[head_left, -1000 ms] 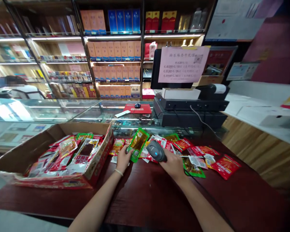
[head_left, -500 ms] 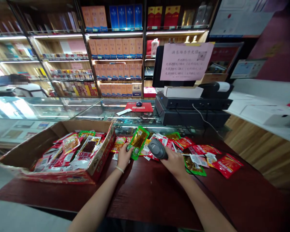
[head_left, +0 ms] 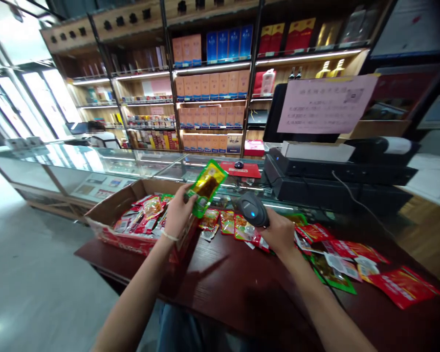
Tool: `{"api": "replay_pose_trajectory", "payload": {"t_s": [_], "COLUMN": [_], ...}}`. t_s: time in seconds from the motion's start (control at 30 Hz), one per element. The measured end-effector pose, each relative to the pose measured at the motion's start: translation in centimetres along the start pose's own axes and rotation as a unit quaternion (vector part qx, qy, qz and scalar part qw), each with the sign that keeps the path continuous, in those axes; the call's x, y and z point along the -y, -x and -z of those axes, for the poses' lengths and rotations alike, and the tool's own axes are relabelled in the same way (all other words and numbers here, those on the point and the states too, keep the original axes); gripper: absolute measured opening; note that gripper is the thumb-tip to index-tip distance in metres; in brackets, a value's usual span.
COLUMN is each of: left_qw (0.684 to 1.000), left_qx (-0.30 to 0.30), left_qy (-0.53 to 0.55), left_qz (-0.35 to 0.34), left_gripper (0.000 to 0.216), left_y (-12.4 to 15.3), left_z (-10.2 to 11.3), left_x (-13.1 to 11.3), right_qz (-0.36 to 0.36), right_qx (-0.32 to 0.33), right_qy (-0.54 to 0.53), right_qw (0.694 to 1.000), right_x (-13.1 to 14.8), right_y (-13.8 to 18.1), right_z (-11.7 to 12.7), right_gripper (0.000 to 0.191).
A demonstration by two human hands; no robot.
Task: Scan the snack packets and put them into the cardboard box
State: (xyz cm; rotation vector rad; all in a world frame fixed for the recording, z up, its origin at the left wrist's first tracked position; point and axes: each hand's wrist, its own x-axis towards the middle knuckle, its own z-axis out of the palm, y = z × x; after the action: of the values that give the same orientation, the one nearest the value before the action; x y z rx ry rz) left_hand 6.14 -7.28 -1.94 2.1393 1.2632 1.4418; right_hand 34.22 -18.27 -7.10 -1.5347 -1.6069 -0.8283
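Observation:
Between the fingers of my left hand (head_left: 179,211) is a green-edged snack packet (head_left: 207,187) with a clear yellowish window and dark food inside, tilted and raised near the box's right end. My right hand (head_left: 278,232) is wrapped round a black barcode scanner (head_left: 252,209), whose blue light glows on top. The scanner's head points toward the packet, apart from it. Below and around the scanner lie red snack packets (head_left: 242,228) on the dark red table. At left, a cardboard box (head_left: 132,242) holds several snack packets (head_left: 148,215); my left hand and forearm hide part of it.
A glass display counter (head_left: 139,164) runs behind the table, with a mouse (head_left: 238,165) on a red mat. The monitor (head_left: 275,112), bearing a pink paper sign (head_left: 322,105), stands at right. More packets (head_left: 403,286) lie at right. A person (head_left: 102,136) sits far left.
The view has swung left. My left hand has lifted the green-edged packet up and leftward toward the box, farther from the scanner. A blue light now shows on the scanner.

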Motion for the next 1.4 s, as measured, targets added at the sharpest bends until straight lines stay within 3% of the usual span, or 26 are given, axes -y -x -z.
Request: {"api": "replay_pose_trajectory", "payload": {"t_s": [0.1, 0.2, 0.27, 0.37, 0.47, 0.6, 0.77, 0.97, 1.07, 1.13, 1.27, 1.4], "left_qw": [0.995, 0.98, 0.974, 0.98, 0.987, 0.993, 0.989, 0.962, 0.947, 0.952, 0.966, 0.957], "left_qx": [-0.031, 0.017, 0.045, 0.069, 0.078, 0.085, 0.132, 0.234, 0.278, 0.272, 0.249, 0.29], "left_qy": [-0.066, -0.143, -0.172, -0.155, -0.122, -0.078, 0.02, 0.108, 0.133, 0.11, 0.018, -0.006], "left_qz": [0.061, 0.137, 0.139, 0.101, 0.073, 0.026, -0.06, -0.093, -0.093, -0.089, -0.067, -0.026], "left_gripper": [0.05, 0.057, 0.054, 0.047, 0.043, 0.039, 0.033, 0.031, 0.03, 0.03, 0.047, 0.052], "left_y": [-0.9, -0.6, 0.0, 0.6, 0.7, 0.7, 1.5, 3.4, 4.9, 6.1, 8.1, 8.9], "left_z": [4.9, 8.3, 9.3, 9.3, 7.9, 4.4, -2.7, -14.0, -19.3, -22.1, -25.1, -25.3], "left_x": [4.9, 9.5, 11.3, 11.6, 9.5, 4.7, -0.4, -3.5, -4.3, -4.3, -3.5, -3.0], "right_qz": [0.005, 0.01, 0.013, 0.022, 0.031, 0.017, -0.04, -0.131, -0.17, -0.19, -0.192, -0.189], "right_qx": [0.006, 0.033, 0.05, 0.062, 0.068, 0.084, 0.087, 0.067, 0.037, 0.03, 0.066, 0.09], "right_qy": [-0.041, -0.073, -0.088, -0.1, -0.089, -0.042, 0.032, 0.12, 0.146, 0.151, 0.141, 0.135], "right_qw": [0.999, 0.997, 0.995, 0.993, 0.993, 0.995, 0.995, 0.982, 0.974, 0.97, 0.969, 0.968], "right_x": [3.3, 5.9, 7.0, 7.6, 6.7, 3.8, -1.9, -8.6, -10.3, -10.7, -10.5, -10.0], "right_y": [-1.9, -2.8, -3.0, -2.7, -1.9, 0.0, 3.2, 6.5, 7.9, 8.8, 9.8, 9.9], "right_z": [-1.4, -2.9, -3.7, -4.5, -4.5, -3.1, 0.0, 3.3, 3.6, 3.4, 2.9, 2.8], "right_gripper": [0.035, 0.036, 0.038, 0.04, 0.041, 0.042, 0.038, 0.036, 0.037, 0.036, 0.035, 0.036]}}
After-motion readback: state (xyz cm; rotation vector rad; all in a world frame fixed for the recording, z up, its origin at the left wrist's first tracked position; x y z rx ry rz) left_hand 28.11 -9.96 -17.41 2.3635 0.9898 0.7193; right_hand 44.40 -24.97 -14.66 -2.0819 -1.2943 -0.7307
